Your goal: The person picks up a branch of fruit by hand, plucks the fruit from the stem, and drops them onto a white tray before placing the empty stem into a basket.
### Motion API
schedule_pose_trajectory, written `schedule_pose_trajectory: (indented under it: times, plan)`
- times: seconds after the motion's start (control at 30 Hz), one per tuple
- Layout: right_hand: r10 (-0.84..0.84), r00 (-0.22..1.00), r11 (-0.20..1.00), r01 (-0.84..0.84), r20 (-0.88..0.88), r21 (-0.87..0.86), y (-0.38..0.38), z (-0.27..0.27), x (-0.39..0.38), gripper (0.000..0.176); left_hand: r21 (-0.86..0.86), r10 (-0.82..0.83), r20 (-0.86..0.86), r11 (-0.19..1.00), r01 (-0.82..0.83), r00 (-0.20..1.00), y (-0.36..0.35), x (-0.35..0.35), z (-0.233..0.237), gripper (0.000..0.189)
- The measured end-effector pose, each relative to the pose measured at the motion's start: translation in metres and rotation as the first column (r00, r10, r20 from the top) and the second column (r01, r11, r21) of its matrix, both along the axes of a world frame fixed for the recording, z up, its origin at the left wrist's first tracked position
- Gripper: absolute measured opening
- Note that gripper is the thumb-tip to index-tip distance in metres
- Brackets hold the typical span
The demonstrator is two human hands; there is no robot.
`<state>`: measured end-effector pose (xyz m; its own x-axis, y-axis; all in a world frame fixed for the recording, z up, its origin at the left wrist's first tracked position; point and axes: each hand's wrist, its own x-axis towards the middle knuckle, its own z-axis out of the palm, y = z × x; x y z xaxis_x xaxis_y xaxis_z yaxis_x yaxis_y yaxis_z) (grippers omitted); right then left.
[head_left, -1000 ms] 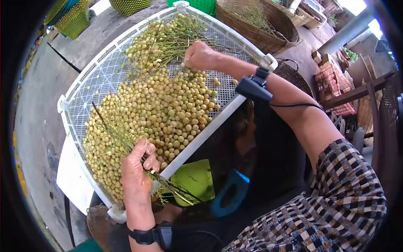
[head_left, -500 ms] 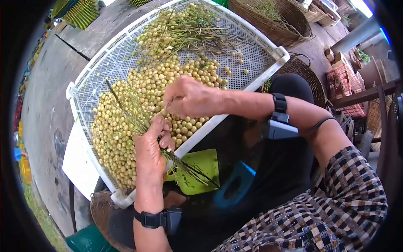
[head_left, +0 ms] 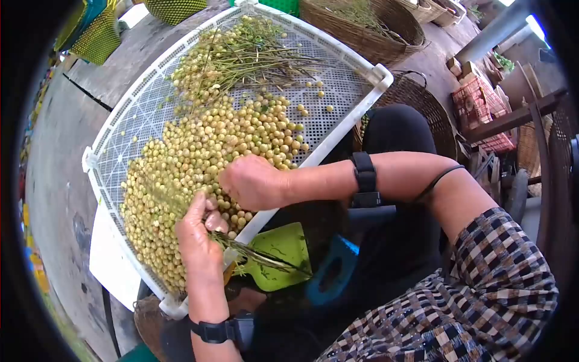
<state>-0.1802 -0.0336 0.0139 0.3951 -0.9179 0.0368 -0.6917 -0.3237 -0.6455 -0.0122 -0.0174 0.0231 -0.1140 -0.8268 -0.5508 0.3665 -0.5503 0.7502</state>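
My left hand [head_left: 202, 232] is closed around a bunch of thin stems [head_left: 262, 256], whose dark ends stick out to the lower right over the tray's edge. Close beside it, my right hand [head_left: 256, 182] has its fingers curled in; whatever they pinch is hidden. Both hands hover over the near side of a white perforated tray [head_left: 347, 127]. Small round yellow-green fruits [head_left: 199, 142] are heaped in it, under and around my hands. At the tray's far end lies a pile of fruit-bearing stems [head_left: 241, 60].
Below the stem ends is a lime-green dustpan-like scoop [head_left: 280, 241], beside a blue piece with a hole [head_left: 332, 271]. Wicker baskets [head_left: 368, 30] stand beyond the tray, with a red-and-white crate [head_left: 485, 111] at right. Yellow mesh baskets [head_left: 99, 36] are at upper left.
My right hand has come down toward me over the tray, and my left hand has lowered slightly with the stems. The view has shifted a little.
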Motion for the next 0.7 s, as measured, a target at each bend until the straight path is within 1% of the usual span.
schedule_pose_trajectory:
  times: [0.03,0.07,0.1,0.13,0.17,0.2,0.23,0.27,0.3,0.33,0.37,0.4,0.43,0.47,0.5,0.53,0.6,0.63,0.7]
  plan:
    - [-0.004,1.0,1.0,0.004,0.0,0.0,-0.004,-0.001,-0.001,0.01,0.016,0.043,-0.005,0.999,-0.043,0.999,-0.002,0.002,-0.003,0.026]
    - [-0.067,0.982,0.997,0.062,0.177,0.037,-0.008,-0.002,-0.001,0.009,0.003,0.05,0.094,0.999,-0.051,0.994,0.0,0.003,-0.005,0.029]
    - [-0.135,0.929,0.99,0.113,0.346,0.082,-0.011,0.0,-0.002,0.009,0.002,0.044,0.094,0.999,-0.045,0.995,0.003,-0.004,0.0,0.029]
    - [-0.182,0.872,0.979,0.116,0.455,0.17,-0.011,0.004,-0.002,0.013,-0.05,0.015,0.167,0.999,-0.007,0.986,0.008,-0.013,0.007,0.028]
    - [-0.186,0.871,0.978,0.12,0.455,0.171,-0.009,0.008,-0.004,0.013,-0.099,-0.008,0.241,0.995,0.033,0.97,0.011,-0.018,0.01,0.028]
    - [-0.208,0.833,0.93,0.005,0.514,0.368,-0.005,0.021,-0.007,0.015,-0.133,-0.05,0.199,0.988,0.078,0.979,0.014,-0.017,0.007,0.03]
    - [-0.241,0.791,0.835,-0.126,0.562,0.536,-0.003,0.03,-0.009,0.018,-0.133,-0.05,0.199,0.988,0.078,0.979,0.013,-0.017,0.007,0.03]
    - [-0.112,0.799,0.821,-0.261,0.591,0.509,-0.007,0.033,-0.011,0.019,-0.118,-0.085,0.241,0.986,0.116,0.967,0.012,-0.015,0.006,0.029]
    - [-0.111,0.8,0.819,-0.263,0.59,0.51,-0.015,0.034,-0.018,0.019,-0.101,-0.12,0.281,0.983,0.153,0.952,0.011,-0.014,0.005,0.027]
    - [-0.066,0.836,0.818,-0.268,0.545,0.51,-0.024,0.035,-0.026,0.016,-0.029,-0.123,0.288,0.99,0.137,0.95,0.012,-0.017,0.018,0.02]
    - [-0.018,0.868,0.815,-0.274,0.496,0.51,-0.038,0.037,-0.037,0.015,-0.028,-0.12,0.288,0.991,0.134,0.95,0.011,-0.015,0.016,0.02]
    - [0.094,0.988,0.955,-0.054,-0.124,0.292,-0.071,0.012,-0.046,0.014,-0.022,-0.134,0.251,0.989,0.145,0.959,0.01,-0.012,0.012,0.018]
    - [-0.021,0.719,0.999,-0.017,-0.694,-0.048,-0.1,-0.011,-0.052,0.016,-0.02,-0.15,0.215,0.987,0.158,0.965,0.01,-0.009,0.01,0.016]
    - [-0.208,0.798,0.972,0.235,-0.566,-0.025,-0.102,-0.002,-0.063,0.014,-0.023,-0.148,0.215,0.987,0.157,0.965,0.01,-0.009,0.011,0.016]
    - [-0.405,0.807,0.884,0.466,-0.43,0.041,-0.1,0.007,-0.075,0.014,0.012,-0.142,0.17,0.99,0.142,0.975,0.01,-0.009,0.014,0.017]
    - [-0.405,0.807,0.884,0.466,-0.43,0.043,-0.106,-0.005,-0.084,0.014,0.051,-0.134,0.125,0.99,0.128,0.983,0.01,-0.01,0.017,0.018]
    - [-0.518,0.75,0.827,0.562,-0.412,-0.016,-0.119,-0.036,-0.1,0.016,0.068,-0.127,0.096,0.99,0.121,0.987,0.01,-0.008,0.02,0.017]
    - [-0.518,0.749,0.827,0.562,-0.414,-0.016,-0.122,-0.029,-0.108,0.016,0.09,-0.122,0.065,0.989,0.116,0.99,0.01,-0.007,0.021,0.017]
    - [-0.44,0.876,0.868,0.472,-0.198,0.157,-0.126,-0.014,-0.124,0.018,0.085,-0.137,0.073,0.988,0.13,0.988,0.011,-0.004,0.022,0.018]
